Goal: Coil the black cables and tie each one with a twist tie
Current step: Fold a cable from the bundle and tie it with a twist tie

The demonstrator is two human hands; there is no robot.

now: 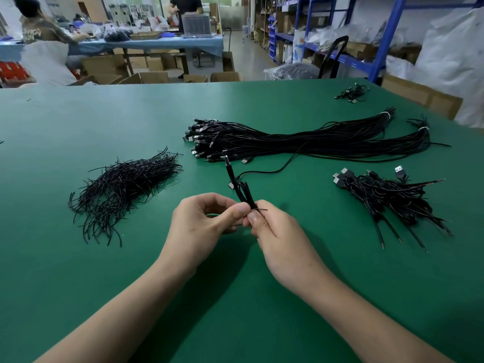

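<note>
Over the green bench point(78, 258), both hands pinch a half-coiled cable point(245, 192). The left hand point(201, 224) and right hand point(277, 239) meet thumb to thumb, each grip closed on the coil's base, where a thin tie point(262, 209) sticks out. The cable's tail trails back to the big bundle point(301, 142).
</note>
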